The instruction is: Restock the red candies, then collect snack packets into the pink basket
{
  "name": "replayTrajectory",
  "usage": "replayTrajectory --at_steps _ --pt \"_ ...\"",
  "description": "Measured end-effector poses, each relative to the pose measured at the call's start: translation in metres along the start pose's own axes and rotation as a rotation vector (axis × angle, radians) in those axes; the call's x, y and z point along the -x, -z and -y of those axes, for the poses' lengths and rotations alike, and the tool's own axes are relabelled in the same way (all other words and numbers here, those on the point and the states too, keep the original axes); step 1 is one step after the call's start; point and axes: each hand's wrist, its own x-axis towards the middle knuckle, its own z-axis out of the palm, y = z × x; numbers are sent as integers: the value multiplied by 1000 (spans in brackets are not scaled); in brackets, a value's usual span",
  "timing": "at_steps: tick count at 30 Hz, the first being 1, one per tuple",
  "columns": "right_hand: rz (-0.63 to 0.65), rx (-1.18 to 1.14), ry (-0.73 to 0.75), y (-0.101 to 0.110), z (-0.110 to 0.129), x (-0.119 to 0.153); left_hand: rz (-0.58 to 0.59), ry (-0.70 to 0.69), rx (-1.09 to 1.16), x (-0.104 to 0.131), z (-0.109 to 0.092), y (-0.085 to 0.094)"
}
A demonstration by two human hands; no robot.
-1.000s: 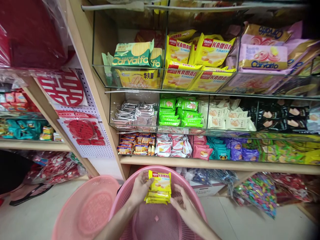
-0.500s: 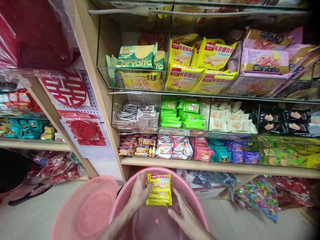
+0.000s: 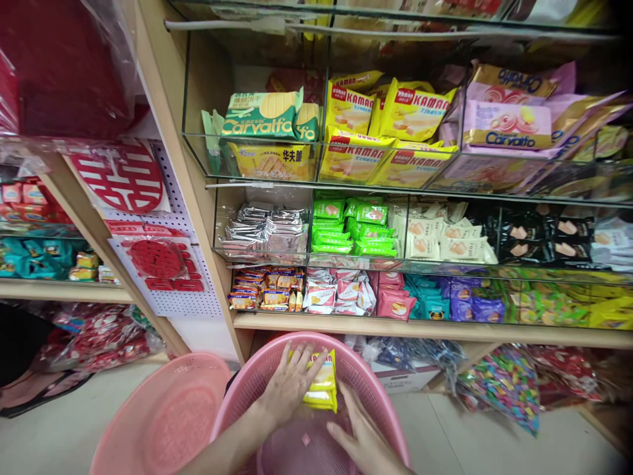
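A small stack of yellow KAMAN wafer packets (image 3: 324, 376) is inside the pink mesh basket (image 3: 368, 369), toward its far side. My left hand (image 3: 289, 386) lies over the left part of the stack, fingers stretched and slightly spread across the top packet. It hides part of the red label. Just right of the packets, my right hand (image 3: 363, 432) is open, thumb apart from the fingers, with nothing in it. Whether its fingertips touch the packets' edge, I cannot tell. Below the stack, the basket's purplish mesh bottom shows.
A second, shallower pink basket (image 3: 173, 422) stands on the floor at the left. Glass-fronted shelves (image 3: 346, 264) ahead hold wrapped snacks. A bag of colourful sweets (image 3: 504, 386) and a white carton (image 3: 408, 377) sit below. A person's sandalled foot (image 3: 44, 389) is at far left.
My left hand has shifted from the stack's left edge to lie over the top packet. My right hand stays open beside it. The view has moved slightly.
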Motion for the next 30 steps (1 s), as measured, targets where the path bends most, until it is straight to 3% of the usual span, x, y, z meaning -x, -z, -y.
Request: replayTrajectory --at_steps 3,10,17,30 --pt "-2 -20 28 -2 -3 1 -19 40 -1 0 3 0" --pt "-4 -44 41 -7 -12 2 61 40 113 -8 19 6" --pt "0 -60 23 -8 -16 2 -2 27 197 -17 34 10" --pt "24 -48 31 -2 -9 -1 -68 -86 247 -27 46 -3"
